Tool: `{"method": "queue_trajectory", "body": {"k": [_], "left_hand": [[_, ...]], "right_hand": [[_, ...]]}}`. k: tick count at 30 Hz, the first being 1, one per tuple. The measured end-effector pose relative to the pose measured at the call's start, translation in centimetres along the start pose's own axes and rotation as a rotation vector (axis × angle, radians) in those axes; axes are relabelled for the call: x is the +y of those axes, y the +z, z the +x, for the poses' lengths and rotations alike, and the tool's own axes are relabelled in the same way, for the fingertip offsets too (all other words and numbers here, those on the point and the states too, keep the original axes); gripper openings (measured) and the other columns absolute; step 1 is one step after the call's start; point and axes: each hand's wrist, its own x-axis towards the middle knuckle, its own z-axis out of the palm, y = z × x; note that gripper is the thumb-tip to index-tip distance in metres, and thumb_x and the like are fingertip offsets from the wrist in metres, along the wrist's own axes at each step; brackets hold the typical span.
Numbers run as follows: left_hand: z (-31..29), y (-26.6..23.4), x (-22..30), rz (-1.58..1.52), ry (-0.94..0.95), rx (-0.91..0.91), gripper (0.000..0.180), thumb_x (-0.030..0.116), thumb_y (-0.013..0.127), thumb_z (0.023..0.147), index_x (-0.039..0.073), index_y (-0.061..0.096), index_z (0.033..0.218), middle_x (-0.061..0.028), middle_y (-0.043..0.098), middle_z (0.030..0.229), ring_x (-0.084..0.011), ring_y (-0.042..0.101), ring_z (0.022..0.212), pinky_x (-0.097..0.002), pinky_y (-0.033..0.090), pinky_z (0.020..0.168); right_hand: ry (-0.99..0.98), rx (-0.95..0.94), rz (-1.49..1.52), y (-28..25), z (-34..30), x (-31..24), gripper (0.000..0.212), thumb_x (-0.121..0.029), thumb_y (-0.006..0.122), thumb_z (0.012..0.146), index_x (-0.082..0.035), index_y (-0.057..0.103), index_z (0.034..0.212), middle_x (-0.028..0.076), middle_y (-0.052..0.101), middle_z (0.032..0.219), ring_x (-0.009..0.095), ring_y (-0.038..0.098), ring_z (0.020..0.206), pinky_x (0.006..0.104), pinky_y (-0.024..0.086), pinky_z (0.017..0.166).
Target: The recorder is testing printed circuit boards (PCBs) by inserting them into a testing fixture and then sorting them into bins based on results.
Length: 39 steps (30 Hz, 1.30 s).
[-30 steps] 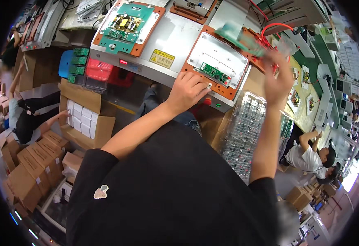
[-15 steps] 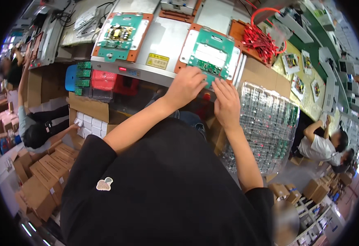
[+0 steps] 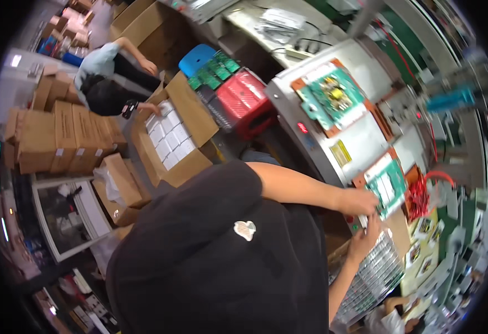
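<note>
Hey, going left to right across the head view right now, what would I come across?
Stacked brown cartons, open carton of white boxes, red basket, the person's left hand, green frame, red wires.

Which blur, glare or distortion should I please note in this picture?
Head view: edges bend and corners go black; head view: glare on the clear trays; head view: the blue object at upper right is smeared, left hand and right hand slightly soft.
</note>
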Motion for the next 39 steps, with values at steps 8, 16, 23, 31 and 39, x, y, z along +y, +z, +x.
{"method": "queue_trajectory", "body": {"k": [8, 16, 23, 31, 39], "left_hand": [[-4.5, -12.9, -2.4, -0.637, 0.077, 0.141, 0.012, 0.013, 0.064, 0.088, 0.003, 0.062, 0.092, -0.0135, 0.056, 0.103, -0.0305, 0.059, 0.098, -0.0409, 0.051, 0.079], [-41.0, -18.8, -20.3, 0.401, -1.299, 0.73, 0.032, 0.001, 0.055, 0.079, -0.007, 0.06, 0.109, -0.026, 0.061, 0.111, -0.0441, 0.056, 0.107, -0.0485, 0.045, 0.098], [-61.8, -20.3, -28.7, 1.101, -1.651, -0.034, 0.037, 0.01, 0.051, 0.087, -0.003, 0.058, 0.121, -0.0225, 0.055, 0.133, -0.0355, 0.051, 0.125, -0.0465, 0.036, 0.109], [-62.0, -26.8, -27.4, 0.268, -1.806, 0.688, 0.026, 0.009, 0.054, 0.089, -0.005, 0.065, 0.107, -0.0212, 0.069, 0.103, -0.042, 0.067, 0.082, -0.0488, 0.054, 0.074], [-37.8, -31.0, -13.4, -1.088, -1.41, 1.337, 0.034, 0.008, 0.05, 0.096, -0.009, 0.055, 0.125, -0.0151, 0.068, 0.114, -0.0263, 0.069, 0.102, -0.0385, 0.056, 0.092]], "right_hand": [[0.249, 0.415, 0.261, -5.7, 8.1, -16.9, 0.024, 0.01, 0.049, 0.087, 0.004, 0.069, 0.1, 0.014, 0.069, 0.097, 0.026, 0.065, 0.092, 0.0363, 0.05, 0.088], [-0.033, -0.656, 0.64, -0.4, 11.7, -26.6, 0.026, 0.016, 0.056, 0.074, 0.001, 0.07, 0.089, 0.014, 0.072, 0.096, 0.029, 0.069, 0.087, 0.0343, 0.054, 0.08], [0.271, -0.869, 0.464, 1.6, 16.1, -29.6, 0.022, 0.014, 0.049, 0.086, 0.007, 0.067, 0.096, 0.015, 0.069, 0.1, 0.019, 0.066, 0.085, 0.0277, 0.053, 0.078], [0.231, -0.864, 0.455, 4.2, 20.6, -33.6, 0.023, 0.015, 0.051, 0.084, 0.005, 0.069, 0.096, 0.014, 0.069, 0.096, 0.018, 0.066, 0.081, 0.0267, 0.052, 0.075], [-0.081, -0.611, 0.608, 2.1, 22.9, -33.6, 0.022, 0.014, 0.059, 0.079, 0.003, 0.07, 0.096, 0.015, 0.07, 0.096, 0.026, 0.068, 0.091, 0.0331, 0.053, 0.083]]}}
